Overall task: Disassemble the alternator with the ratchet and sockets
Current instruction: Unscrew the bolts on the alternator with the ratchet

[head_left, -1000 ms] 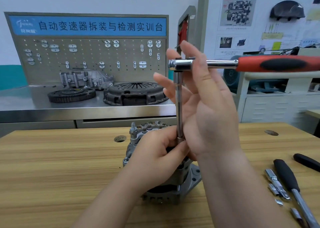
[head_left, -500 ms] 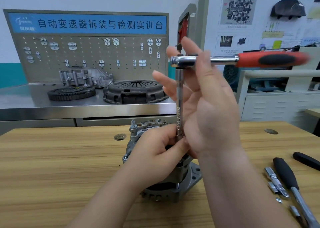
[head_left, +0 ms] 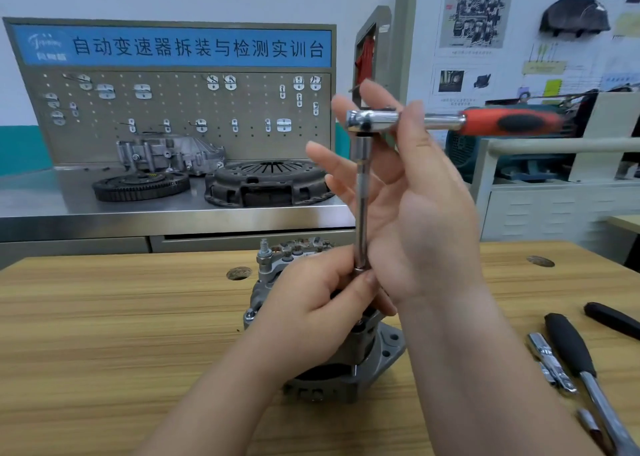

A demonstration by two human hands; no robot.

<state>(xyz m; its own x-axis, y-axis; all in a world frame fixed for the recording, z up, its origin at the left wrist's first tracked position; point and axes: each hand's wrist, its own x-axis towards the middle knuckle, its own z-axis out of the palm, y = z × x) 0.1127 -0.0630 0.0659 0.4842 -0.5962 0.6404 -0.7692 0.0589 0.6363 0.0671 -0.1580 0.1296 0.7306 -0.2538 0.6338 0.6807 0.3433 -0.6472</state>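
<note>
The alternator (head_left: 346, 379) is standing upright on its flange around the middle of the wooden tabletop (head_left: 104, 334), with its threaded stud pointing up on the far side. The left hand (head_left: 311, 313) is resting on top of the alternator, its fingers curling round the bottom end of the extension bar (head_left: 361, 206) and the thumb pressing against it; whatever the bar is seated on is hidden under that hand. The extension bar is rising straight up to the head of the ratchet (head_left: 372, 120), whose red and black handle, blurred, is pointing out level toward the right edge. The right hand (head_left: 415, 220) is standing upright beside the bar with its fingers straight and spread wide; one finger is lying across the front of the ratchet's steel shaft while the others are reaching up behind the head.

Near the right edge a black-handled tool (head_left: 571, 348) is lying beside a few loose chrome pieces (head_left: 550, 362), and a second black handle (head_left: 613, 320) is lying further toward that edge.
</note>
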